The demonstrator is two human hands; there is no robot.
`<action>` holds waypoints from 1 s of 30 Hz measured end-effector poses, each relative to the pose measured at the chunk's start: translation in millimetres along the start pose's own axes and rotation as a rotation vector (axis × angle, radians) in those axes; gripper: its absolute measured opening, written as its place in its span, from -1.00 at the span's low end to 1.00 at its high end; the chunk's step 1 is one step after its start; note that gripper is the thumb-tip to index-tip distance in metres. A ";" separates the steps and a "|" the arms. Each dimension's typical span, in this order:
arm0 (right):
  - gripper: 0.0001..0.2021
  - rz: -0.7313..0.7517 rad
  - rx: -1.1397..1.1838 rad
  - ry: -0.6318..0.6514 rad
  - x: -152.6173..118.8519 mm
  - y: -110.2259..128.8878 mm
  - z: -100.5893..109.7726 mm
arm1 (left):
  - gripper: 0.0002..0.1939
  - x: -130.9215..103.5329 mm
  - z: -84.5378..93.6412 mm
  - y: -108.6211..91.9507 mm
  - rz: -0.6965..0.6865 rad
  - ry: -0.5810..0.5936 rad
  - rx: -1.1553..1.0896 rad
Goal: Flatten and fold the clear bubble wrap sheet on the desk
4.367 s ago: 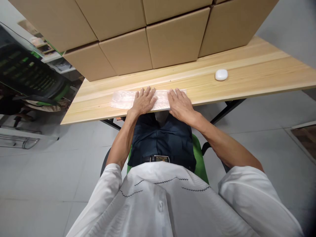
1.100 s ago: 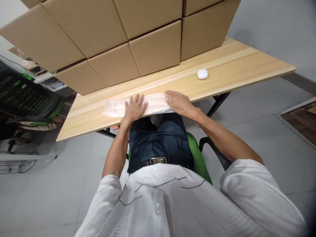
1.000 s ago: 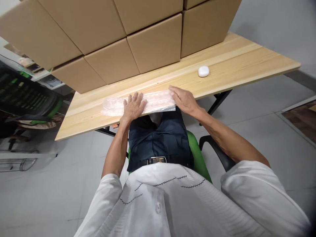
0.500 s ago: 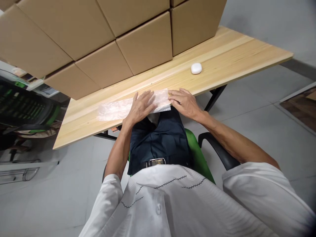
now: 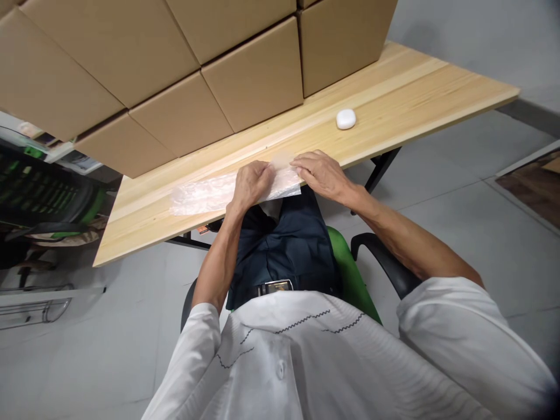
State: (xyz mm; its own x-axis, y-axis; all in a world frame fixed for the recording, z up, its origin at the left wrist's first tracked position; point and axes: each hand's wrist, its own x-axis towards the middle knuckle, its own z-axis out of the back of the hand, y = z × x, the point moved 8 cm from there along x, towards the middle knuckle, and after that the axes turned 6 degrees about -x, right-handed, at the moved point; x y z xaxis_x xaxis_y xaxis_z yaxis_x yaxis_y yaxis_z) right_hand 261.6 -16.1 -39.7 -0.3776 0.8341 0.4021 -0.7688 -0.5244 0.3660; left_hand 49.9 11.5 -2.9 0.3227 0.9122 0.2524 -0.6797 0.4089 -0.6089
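A long strip of clear, wrinkled plastic [image 5: 203, 194] lies along the front edge of the wooden table [image 5: 420, 93]. Near its right end, my left hand [image 5: 254, 184] is closed, with thumb and fingers pinching the plastic. My right hand [image 5: 318, 172] is closed too, its fingertips on the right end of the same plastic. A short gap separates the two hands, and a bit of the film stands up between them. Beyond my right hand, a small white rounded case [image 5: 346, 119] sits on the table.
Stacked cardboard boxes [image 5: 254, 73] stand along the table's far side. A black and green chair [image 5: 44, 186] is at the left. I sit on a green chair [image 5: 350, 268] with a black armrest [image 5: 380, 262] at the right.
My left hand has gone from spread fingers lying flat to a closed grip on the plastic. My right fingers have curled in, and the film between the hands has lifted slightly.
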 end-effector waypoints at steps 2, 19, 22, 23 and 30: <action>-0.42 -0.009 -0.036 -0.002 5.4 2.2 0.4 | -0.61 4.2 1.9 2.9 0.000 -0.034 -0.037; -0.71 -0.103 -0.099 0.192 48.9 18.2 -2.3 | -0.66 33.0 18.5 -5.5 -0.220 0.114 -0.034; -0.72 -0.115 -0.060 0.164 50.5 15.4 -2.2 | -0.65 32.6 18.6 -2.8 -0.236 0.109 -0.005; -0.72 -0.120 -0.048 0.148 50.5 13.9 -2.6 | -0.65 31.5 18.0 -1.9 -0.240 0.098 0.012; -0.66 -0.148 -0.028 0.063 47.9 3.1 -9.7 | -0.62 10.6 1.0 -5.5 -0.297 0.048 0.206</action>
State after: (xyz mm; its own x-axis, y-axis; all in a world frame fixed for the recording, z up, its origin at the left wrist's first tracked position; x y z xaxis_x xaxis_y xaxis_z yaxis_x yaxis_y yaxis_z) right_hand 236.1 23.9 -27.4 -0.2898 0.9115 0.2920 -0.8321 -0.3907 0.3936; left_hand 56.5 18.9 3.8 0.5531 0.7527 0.3571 -0.6684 0.6568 -0.3490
